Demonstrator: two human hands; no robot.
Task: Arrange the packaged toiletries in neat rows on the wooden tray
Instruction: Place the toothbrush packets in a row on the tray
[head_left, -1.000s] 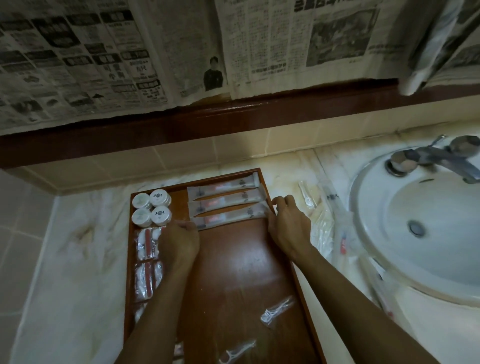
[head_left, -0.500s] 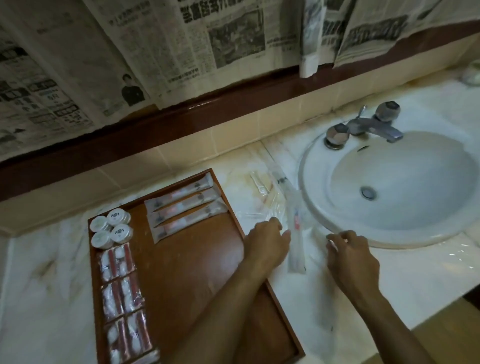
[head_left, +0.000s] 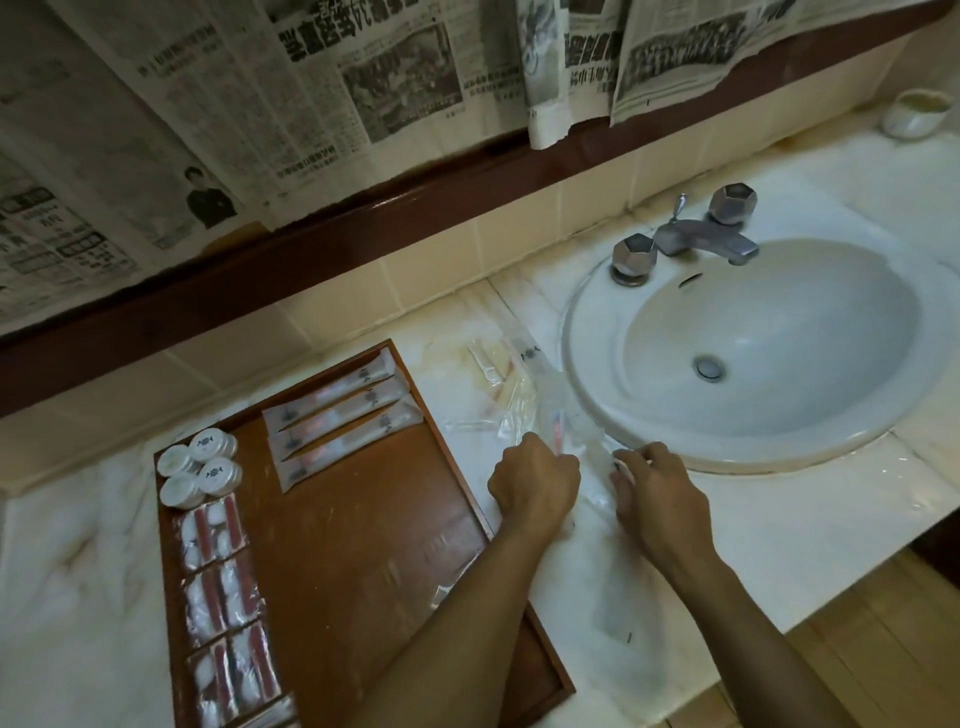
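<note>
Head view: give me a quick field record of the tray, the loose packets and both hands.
tray: wooden tray on the counter, left of the sink
top-left corner: four round white tubs
left column: cotton packets
top row: three long sachets
loose stock: clear packets on the counter between the tray and the sink
left hand: curled at a clear packet
right hand: fingers on the same pile
</note>
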